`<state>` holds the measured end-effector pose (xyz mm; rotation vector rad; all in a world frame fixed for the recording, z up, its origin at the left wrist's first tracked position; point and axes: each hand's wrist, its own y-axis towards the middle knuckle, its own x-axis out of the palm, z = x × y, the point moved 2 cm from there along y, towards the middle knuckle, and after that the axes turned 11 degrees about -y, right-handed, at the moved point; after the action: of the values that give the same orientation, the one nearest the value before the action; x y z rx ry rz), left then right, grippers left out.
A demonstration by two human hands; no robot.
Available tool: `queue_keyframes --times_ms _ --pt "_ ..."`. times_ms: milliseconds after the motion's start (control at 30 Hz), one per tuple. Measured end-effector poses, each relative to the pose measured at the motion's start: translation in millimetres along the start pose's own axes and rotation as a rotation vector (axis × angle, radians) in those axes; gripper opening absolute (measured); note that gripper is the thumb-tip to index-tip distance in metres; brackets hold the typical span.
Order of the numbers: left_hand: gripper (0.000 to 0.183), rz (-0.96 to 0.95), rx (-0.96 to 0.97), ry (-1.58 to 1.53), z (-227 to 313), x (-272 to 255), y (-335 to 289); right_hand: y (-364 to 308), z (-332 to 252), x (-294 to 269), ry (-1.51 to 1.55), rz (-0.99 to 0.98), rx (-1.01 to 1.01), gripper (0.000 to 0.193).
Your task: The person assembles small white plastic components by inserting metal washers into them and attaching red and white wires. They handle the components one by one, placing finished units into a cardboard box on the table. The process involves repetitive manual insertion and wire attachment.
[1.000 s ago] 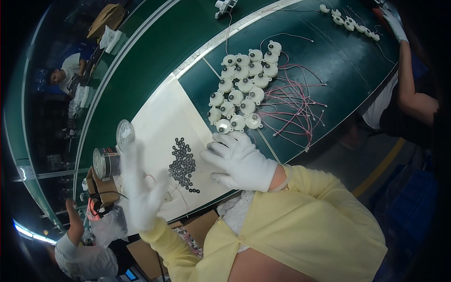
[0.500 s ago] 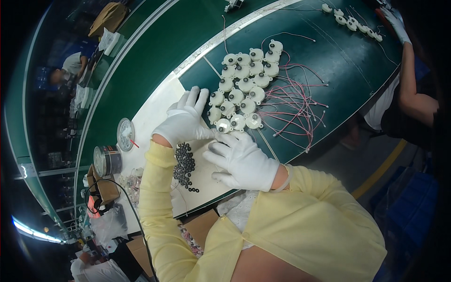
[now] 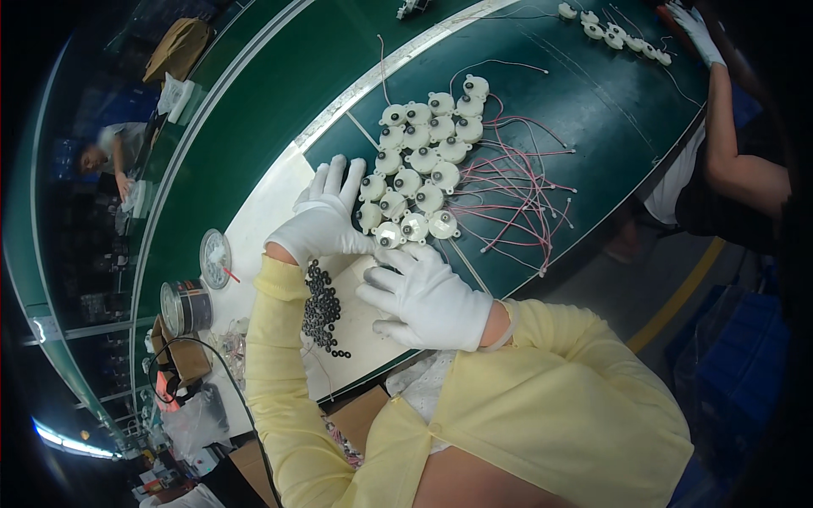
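Note:
A block of white round motors [image 3: 406, 183] with dark shafts stands in close rows on the green bench top; their red and white wires [image 3: 517, 190] fan out to the right. Along the block's left edge lies my white-gloved left hand [image 3: 323, 218], fingers stretched out and thumb toward the near row. My right hand [image 3: 430, 295], also gloved, rests just below that row with its fingers spread and fingertips at the nearest motors. No held object shows in either hand. Small black rings [image 3: 322, 315] form a loose pile on the white sheet between my forearms.
Left of the rings stand a round clear dish [image 3: 215, 258] with a red stick and a metal can [image 3: 185, 306]. More white motors [image 3: 614, 34] lie at the far right, near a co-worker's gloved hand [image 3: 696, 34]. A green conveyor [image 3: 229, 127] runs along the left.
The whole view has shifted slightly, so the bench appears further left. My hands keep nearly the same place against the motors. A person at the far left has moved an arm.

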<state>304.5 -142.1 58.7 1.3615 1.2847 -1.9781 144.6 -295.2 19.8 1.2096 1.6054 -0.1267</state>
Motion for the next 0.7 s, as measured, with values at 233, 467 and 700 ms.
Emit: queue_keyframes --times_ms 233,467,700 --pt "0.147 -0.021 -0.003 -0.029 -0.4 0.8 7.8 -0.8 0.9 0.2 -0.018 0.012 0.008 0.05" --pt "0.145 -0.029 -0.015 0.006 1.3 0.1 10.3 -0.7 1.0 -1.0 -0.029 0.006 0.024 0.052" --pt "0.145 -0.012 -0.008 0.011 2.3 -0.2 9.4 -0.5 1.1 0.4 -0.026 0.021 0.01 0.048"
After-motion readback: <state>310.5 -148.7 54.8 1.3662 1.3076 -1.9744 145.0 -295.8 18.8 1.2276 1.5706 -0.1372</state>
